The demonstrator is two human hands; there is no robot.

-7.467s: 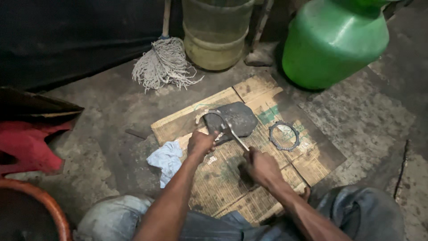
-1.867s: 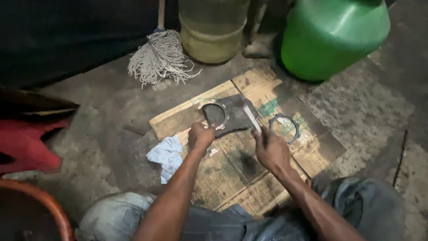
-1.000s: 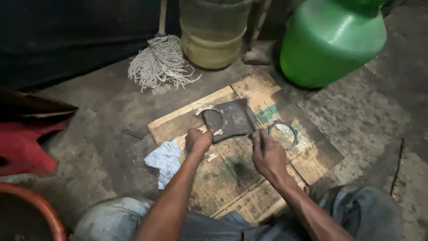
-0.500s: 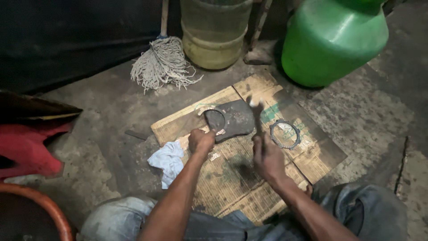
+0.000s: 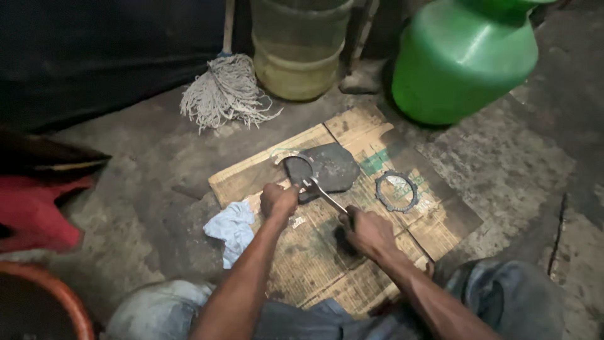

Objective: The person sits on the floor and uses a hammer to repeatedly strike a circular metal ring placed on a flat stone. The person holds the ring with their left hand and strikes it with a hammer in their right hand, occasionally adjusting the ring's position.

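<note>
Where half a second ago the right hand (image 5: 368,232) was raised above the sheet with the tool lifted, it has now come down, closed around the handle of the slim metal wrench (image 5: 324,196), whose head lies against the flat grey metal ring (image 5: 296,165) on the flattened brown cardboard sheet (image 5: 352,271). The ring rests at the far left part of the cardboard, overlapping a dark grey rounded slab (image 5: 333,167). The left hand (image 5: 279,200) is curled shut just beside the ring, pinning its near edge. A toothed dark metal ring (image 5: 396,191) lies on the cardboard to the right of the slab. A crumpled pale blue rag (image 5: 231,228) sits at the cardboard's left edge. Beyond the cardboard stand a yellowish translucent plastic bucket (image 5: 299,56), its contents not discernible, a large green plastic jug (image 5: 465,60) and a stringy grey mop head (image 5: 225,91).
</note>
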